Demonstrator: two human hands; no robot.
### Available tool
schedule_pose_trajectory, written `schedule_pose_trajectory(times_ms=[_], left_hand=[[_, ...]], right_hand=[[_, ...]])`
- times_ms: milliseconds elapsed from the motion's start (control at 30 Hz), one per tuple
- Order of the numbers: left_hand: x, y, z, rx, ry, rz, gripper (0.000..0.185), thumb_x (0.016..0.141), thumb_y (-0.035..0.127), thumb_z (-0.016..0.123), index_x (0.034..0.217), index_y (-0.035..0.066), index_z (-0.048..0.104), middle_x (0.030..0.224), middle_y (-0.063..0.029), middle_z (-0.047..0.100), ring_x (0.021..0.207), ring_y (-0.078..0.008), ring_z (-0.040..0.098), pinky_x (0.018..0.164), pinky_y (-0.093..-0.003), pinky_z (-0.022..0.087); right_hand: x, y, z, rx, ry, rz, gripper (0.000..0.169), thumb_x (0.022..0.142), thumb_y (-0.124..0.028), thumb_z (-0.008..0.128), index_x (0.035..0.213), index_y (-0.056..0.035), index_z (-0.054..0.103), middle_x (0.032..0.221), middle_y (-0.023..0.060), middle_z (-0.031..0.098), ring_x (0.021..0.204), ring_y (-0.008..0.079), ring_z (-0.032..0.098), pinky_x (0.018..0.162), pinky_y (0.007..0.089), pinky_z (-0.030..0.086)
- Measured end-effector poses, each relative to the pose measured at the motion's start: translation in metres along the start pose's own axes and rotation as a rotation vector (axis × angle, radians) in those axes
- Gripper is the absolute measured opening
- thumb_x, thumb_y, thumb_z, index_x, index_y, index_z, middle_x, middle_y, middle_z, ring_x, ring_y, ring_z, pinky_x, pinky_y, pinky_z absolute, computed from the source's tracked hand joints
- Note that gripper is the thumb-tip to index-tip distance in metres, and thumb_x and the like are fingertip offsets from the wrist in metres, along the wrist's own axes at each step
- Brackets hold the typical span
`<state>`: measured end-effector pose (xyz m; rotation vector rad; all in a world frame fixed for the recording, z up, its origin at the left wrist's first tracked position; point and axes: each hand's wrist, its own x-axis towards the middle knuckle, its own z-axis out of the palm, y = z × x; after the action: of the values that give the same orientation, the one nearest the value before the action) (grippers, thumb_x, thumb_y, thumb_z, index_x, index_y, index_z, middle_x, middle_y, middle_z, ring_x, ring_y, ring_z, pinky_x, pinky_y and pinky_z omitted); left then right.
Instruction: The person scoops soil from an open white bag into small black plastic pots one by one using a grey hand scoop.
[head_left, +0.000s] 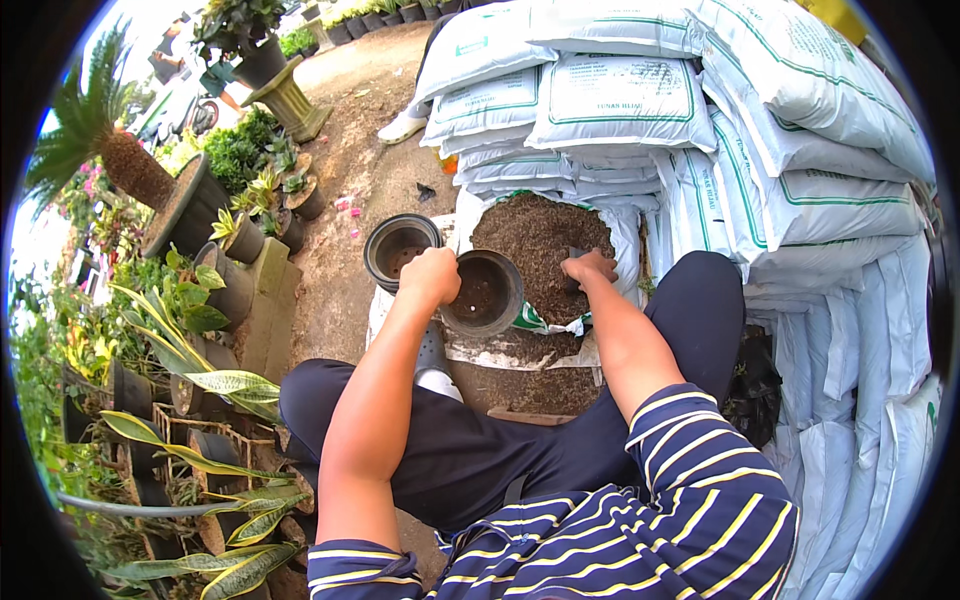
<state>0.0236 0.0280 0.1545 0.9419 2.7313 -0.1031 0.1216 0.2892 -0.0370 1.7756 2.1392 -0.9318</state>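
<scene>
My left hand (431, 276) grips the rim of a black plastic plant pot (482, 294), tilted so that its inside faces me. A little soil lies in its bottom, with a small bright spot there. Just beyond that hand stand more black pots (402, 247), nested together, with holes in the base. My right hand (592, 268) is at the right side of an open white sack (630, 225) filled with brown potting soil (525, 232). Its fingers close around a dark scoop-like tool (574, 286), partly hidden by the hand and touching the soil.
Stacked white sacks (615, 105) with green print rise behind and to the right. Potted plants (244, 236) and snake plants (232, 386) line the left. A black plastic bag (754, 390) lies by my right knee. Another person's shoe (402, 128) shows beyond the pots.
</scene>
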Motion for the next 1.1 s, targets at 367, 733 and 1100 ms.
schedule_pose_trajectory(times_ms=[367, 733, 1100], left_hand=[[-0.003, -0.001, -0.001, -0.026, 0.053, 0.023, 0.024, 0.093, 0.015, 0.064, 0.106, 0.000, 0.076, 0.115, -0.0245, 0.074, 0.108, -0.0410, 0.072, 0.093, -0.0493, 0.058], [0.003, -0.016, 0.010, 0.029, -0.011, 0.059, 0.021, 0.088, 0.012, 0.068, 0.104, 0.002, 0.077, 0.111, -0.0231, 0.075, 0.104, -0.0396, 0.074, 0.084, -0.0490, 0.061], [0.014, 0.016, 0.007, 0.025, -0.043, 0.131, 0.030, 0.076, 0.000, 0.075, 0.105, -0.001, 0.077, 0.111, -0.0209, 0.076, 0.105, -0.0362, 0.075, 0.083, -0.0463, 0.062]], right_hand=[[0.013, 0.020, -0.008, 0.919, -0.384, 0.074, 0.069, 0.076, -0.019, 0.078, 0.138, 0.0006, 0.055, 0.150, 0.0159, 0.050, 0.130, 0.0318, 0.055, 0.097, 0.0469, 0.061], [-0.010, 0.009, -0.045, 0.586, -0.142, -0.211, 0.109, 0.075, -0.010, 0.084, 0.162, -0.0109, 0.019, 0.148, 0.0190, 0.047, 0.129, 0.0342, 0.056, 0.097, 0.0477, 0.061], [-0.050, 0.001, -0.067, 0.115, 0.371, -0.882, 0.114, 0.069, -0.009, 0.092, 0.161, -0.0170, 0.025, 0.152, 0.0289, 0.036, 0.139, 0.0498, 0.040, 0.116, 0.0539, 0.039]])
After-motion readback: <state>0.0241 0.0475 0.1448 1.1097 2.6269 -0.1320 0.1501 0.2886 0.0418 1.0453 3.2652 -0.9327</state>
